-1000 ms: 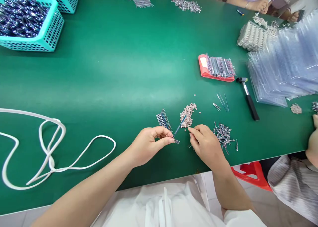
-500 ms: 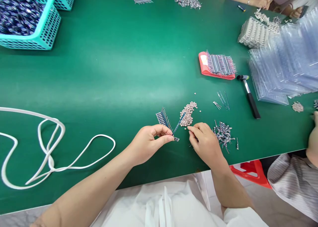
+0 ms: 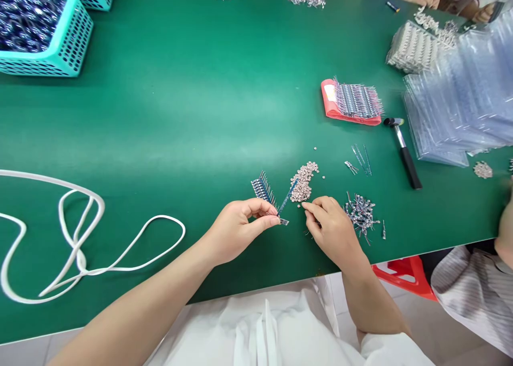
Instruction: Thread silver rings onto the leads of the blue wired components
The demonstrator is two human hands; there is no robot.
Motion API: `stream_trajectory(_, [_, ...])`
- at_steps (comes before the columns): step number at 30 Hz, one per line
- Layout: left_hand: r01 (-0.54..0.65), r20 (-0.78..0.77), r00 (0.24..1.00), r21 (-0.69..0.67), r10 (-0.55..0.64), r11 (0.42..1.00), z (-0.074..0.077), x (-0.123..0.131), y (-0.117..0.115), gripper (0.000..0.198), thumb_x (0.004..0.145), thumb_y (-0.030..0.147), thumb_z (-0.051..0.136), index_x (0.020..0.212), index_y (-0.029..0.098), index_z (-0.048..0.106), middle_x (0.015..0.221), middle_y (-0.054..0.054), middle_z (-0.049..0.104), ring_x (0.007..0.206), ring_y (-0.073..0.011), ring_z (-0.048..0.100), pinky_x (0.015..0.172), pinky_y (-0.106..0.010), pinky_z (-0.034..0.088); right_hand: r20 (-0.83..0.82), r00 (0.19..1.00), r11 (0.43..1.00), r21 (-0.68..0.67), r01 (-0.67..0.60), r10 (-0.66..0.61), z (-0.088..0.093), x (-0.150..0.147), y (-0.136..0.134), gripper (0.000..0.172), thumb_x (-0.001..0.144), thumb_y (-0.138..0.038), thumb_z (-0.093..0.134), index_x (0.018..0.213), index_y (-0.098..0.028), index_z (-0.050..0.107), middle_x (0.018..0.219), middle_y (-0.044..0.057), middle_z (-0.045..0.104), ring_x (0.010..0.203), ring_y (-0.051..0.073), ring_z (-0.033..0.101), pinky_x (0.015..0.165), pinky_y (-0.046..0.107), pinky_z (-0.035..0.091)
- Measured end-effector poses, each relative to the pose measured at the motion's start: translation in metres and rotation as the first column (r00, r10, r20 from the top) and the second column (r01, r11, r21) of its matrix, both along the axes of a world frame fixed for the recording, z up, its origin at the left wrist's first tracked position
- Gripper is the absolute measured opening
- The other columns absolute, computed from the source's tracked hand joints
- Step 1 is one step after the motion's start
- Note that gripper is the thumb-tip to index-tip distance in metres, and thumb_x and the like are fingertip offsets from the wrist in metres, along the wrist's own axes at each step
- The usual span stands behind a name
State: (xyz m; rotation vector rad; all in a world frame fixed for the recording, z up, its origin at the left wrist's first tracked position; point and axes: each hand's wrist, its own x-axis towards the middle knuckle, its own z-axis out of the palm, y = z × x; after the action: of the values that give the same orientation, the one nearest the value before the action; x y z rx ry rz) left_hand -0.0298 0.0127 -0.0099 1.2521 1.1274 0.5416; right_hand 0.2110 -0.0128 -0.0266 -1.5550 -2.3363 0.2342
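My left hand (image 3: 244, 230) is closed, with thumb and forefinger pinching a small dark metallic piece (image 3: 284, 222). A thin blue strip (image 3: 287, 196) rises at a slant from the pinch. Just behind these fingertips lies a row of small pieces with pin-like wires (image 3: 263, 188), partly hidden by the hand. My right hand (image 3: 331, 227) is palm down, its forefinger reaching to the near edge of a pile of small beige discs (image 3: 302, 184). Its thumb is apart from the forefinger. Thin wires show beneath it; whether it touches them I cannot tell.
Right of my right hand lies a heap of small wired pieces (image 3: 360, 213). Farther right are a hammer (image 3: 404, 155), a red band with wired rows (image 3: 332, 104) and stacked clear plastic trays (image 3: 452, 109). White cord (image 3: 82, 243) and turquoise baskets (image 3: 66, 51) are left. Other people sit nearby.
The view has shifted slightly. Both hands keep nearly the same pose, the left still pinching the metallic piece and the right at the disc pile.
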Motion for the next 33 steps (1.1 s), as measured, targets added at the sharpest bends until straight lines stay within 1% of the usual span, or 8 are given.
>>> stream_trajectory(6, [-0.002, 0.0, 1.0, -0.003, 0.002, 1.0, -0.001, 0.0, 0.0, 0.018, 0.086, 0.038, 0.066, 0.084, 0.02, 0.07, 0.085, -0.004, 0.074, 0.084, -0.0201, 0.068, 0.079, -0.032, 0.053, 0.02, 0.999, 0.999, -0.018, -0.033, 0.033, 0.001, 0.001, 0.001, 0.021, 0.096, -0.015, 0.053, 0.109, -0.019, 0.069, 0.091, 0.008, 0.063, 0.084, 0.021, 0.056, 0.074, 0.035, 0.05])
stream_trajectory(10, [-0.011, -0.007, 1.0, 0.009, 0.011, 1.0, -0.002, 0.0, 0.001, 0.017, 0.085, 0.038, 0.067, 0.084, 0.021, 0.07, 0.084, -0.003, 0.074, 0.082, -0.0196, 0.067, 0.077, -0.032, 0.053, 0.054, 0.997, 0.998, -0.013, -0.059, 0.06, -0.001, -0.001, 0.003, 0.017, 0.097, -0.017, 0.054, 0.104, -0.019, 0.069, 0.091, 0.007, 0.064, 0.083, 0.02, 0.055, 0.074, 0.035, 0.048])
stream_trajectory(18, [-0.001, 0.003, 1.0, 0.003, 0.001, 1.0, 0.002, 0.002, 0.001, 0.017, 0.085, 0.036, 0.066, 0.082, 0.019, 0.069, 0.084, -0.004, 0.074, 0.083, -0.0213, 0.069, 0.079, -0.034, 0.053, 0.023, 0.996, 0.996, -0.017, -0.088, 0.089, -0.003, -0.002, 0.011, 0.014, 0.097, -0.016, 0.053, 0.095, -0.018, 0.067, 0.089, 0.007, 0.065, 0.081, 0.02, 0.054, 0.071, 0.033, 0.046])
stream_trajectory(20, [0.006, 0.003, 1.0, 0.003, -0.006, 1.0, 0.003, 0.003, 0.0, 0.016, 0.085, 0.035, 0.066, 0.082, 0.019, 0.068, 0.083, -0.004, 0.074, 0.084, -0.0217, 0.07, 0.079, -0.034, 0.053, 0.051, 0.995, 0.996, 0.001, -0.088, 0.088, -0.006, -0.004, 0.014, 0.015, 0.096, -0.015, 0.053, 0.09, -0.018, 0.066, 0.086, 0.006, 0.064, 0.08, 0.02, 0.055, 0.071, 0.033, 0.046])
stream_trajectory(24, [0.013, 0.033, 0.999, 0.014, -0.014, 1.0, 0.003, 0.003, -0.002, 0.014, 0.088, 0.034, 0.064, 0.085, 0.02, 0.067, 0.087, -0.004, 0.074, 0.09, -0.0228, 0.071, 0.083, -0.036, 0.053, 0.098, 0.993, 0.993, 0.093, -0.077, 0.068, -0.009, -0.008, 0.017, 0.017, 0.091, -0.011, 0.053, 0.079, -0.018, 0.062, 0.078, 0.006, 0.061, 0.075, 0.02, 0.055, 0.069, 0.033, 0.045])
stream_trajectory(26, [0.014, 0.072, 0.997, 0.039, -0.017, 0.999, 0.002, 0.004, -0.004, 0.012, 0.089, 0.031, 0.063, 0.086, 0.02, 0.067, 0.094, -0.005, 0.075, 0.101, -0.0239, 0.071, 0.091, -0.038, 0.052, 0.037, 0.997, 0.99, 0.118, -0.072, 0.068, -0.006, -0.01, 0.015, 0.016, 0.089, -0.009, 0.053, 0.078, -0.019, 0.06, 0.076, 0.005, 0.06, 0.074, 0.019, 0.055, 0.068, 0.033, 0.045])
stream_trajectory(29, [0.038, 0.146, 0.988, 0.099, -0.052, 0.994, 0.003, 0.005, -0.008, 0.009, 0.09, 0.025, 0.063, 0.084, 0.02, 0.066, 0.099, -0.006, 0.075, 0.119, -0.0251, 0.065, 0.101, -0.037, 0.048, -0.134, 0.986, 0.989, 0.122, -0.08, 0.096, 0.004, -0.014, 0.008, 0.012, 0.088, -0.009, 0.056, 0.084, -0.02, 0.06, 0.079, 0.004, 0.062, 0.077, 0.018, 0.058, 0.07, 0.032, 0.047])
stream_trajectory(33, [0.067, 0.2, 0.975, 0.15, -0.097, 0.986, 0.007, 0.008, -0.012, 0.005, 0.089, 0.021, 0.065, 0.085, 0.019, 0.066, 0.111, -0.009, 0.075, 0.12, -0.025, 0.066, 0.103, -0.037, 0.048, -0.256, 0.953, 0.972, 0.208, -0.106, 0.159, 0.015, -0.02, -0.001, 0.014, 0.086, -0.008, 0.06, 0.086, -0.021, 0.058, 0.079, 0.002, 0.061, 0.073, 0.016, 0.057, 0.066, 0.03, 0.047])
